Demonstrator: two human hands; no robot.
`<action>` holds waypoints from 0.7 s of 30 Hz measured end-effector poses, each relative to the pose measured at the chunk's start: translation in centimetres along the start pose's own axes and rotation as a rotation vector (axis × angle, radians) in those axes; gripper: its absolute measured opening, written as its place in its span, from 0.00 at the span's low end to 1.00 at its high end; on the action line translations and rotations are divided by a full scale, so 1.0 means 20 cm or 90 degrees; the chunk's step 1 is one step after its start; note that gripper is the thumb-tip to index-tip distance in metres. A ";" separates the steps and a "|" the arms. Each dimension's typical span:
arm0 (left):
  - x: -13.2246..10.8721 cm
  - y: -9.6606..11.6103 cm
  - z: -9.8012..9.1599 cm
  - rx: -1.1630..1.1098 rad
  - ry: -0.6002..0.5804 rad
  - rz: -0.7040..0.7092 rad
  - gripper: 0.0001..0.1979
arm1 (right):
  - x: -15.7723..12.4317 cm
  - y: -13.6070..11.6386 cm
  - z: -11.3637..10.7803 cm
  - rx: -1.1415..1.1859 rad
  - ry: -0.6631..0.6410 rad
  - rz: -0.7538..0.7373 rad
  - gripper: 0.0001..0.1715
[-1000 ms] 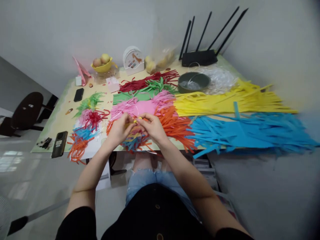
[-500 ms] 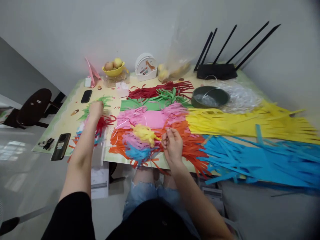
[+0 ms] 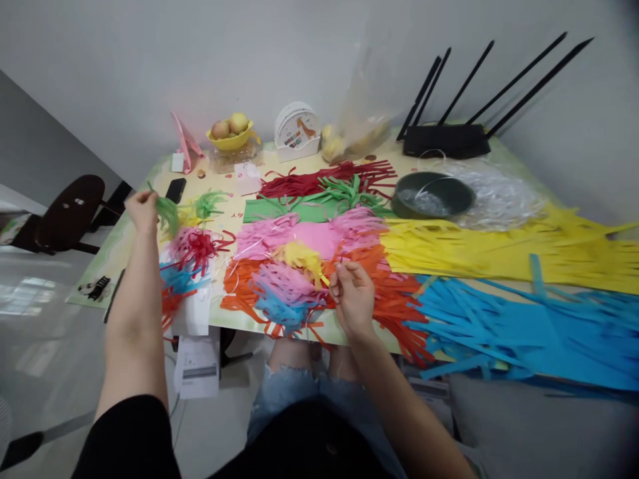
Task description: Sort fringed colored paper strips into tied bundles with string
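My left hand [image 3: 143, 209] pinches a green paper tassel [image 3: 168, 214] above the table's left side. Under and beside it lie more tassels: a green one [image 3: 210, 203], a red one [image 3: 200, 246] and a blue one [image 3: 180, 276]. My right hand [image 3: 353, 293] is closed at the tip of a yellow tassel [image 3: 299, 258], its fingers pinched together. That yellow tassel rests over a pink tassel [image 3: 284, 283] and a blue tassel [image 3: 282, 311]. Beneath these spreads orange fringed paper [image 3: 394, 299].
Fringed sheets in dark red [image 3: 299, 183], green [image 3: 284, 210], pink [image 3: 314, 236], yellow [image 3: 449, 246] and blue [image 3: 539, 326] cover the table. Behind them stand a dark bowl [image 3: 433, 193], clear plastic strands [image 3: 504, 196], a router [image 3: 444, 140] and a yellow fruit bowl [image 3: 229, 141].
My left hand has moved left and up, lifting a green tassel off the pile. My right hand stays at the yellow tassel's tip. The view has shifted slightly.
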State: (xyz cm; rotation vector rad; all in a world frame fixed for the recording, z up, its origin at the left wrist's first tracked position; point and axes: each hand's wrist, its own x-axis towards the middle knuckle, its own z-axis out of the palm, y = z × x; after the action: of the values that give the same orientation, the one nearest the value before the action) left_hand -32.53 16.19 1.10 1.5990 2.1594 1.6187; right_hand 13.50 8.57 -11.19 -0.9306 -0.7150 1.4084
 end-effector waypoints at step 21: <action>-1.12 1.01 0.30 -0.400 -0.176 -0.040 0.12 | -0.28 -0.43 0.32 -0.256 -0.268 -0.220 0.14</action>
State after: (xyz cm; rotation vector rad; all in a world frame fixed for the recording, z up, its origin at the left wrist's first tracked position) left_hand -4.32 3.61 0.97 1.4235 1.3610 1.6954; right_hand 11.82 4.35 -0.07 -0.7664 -1.4445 1.1770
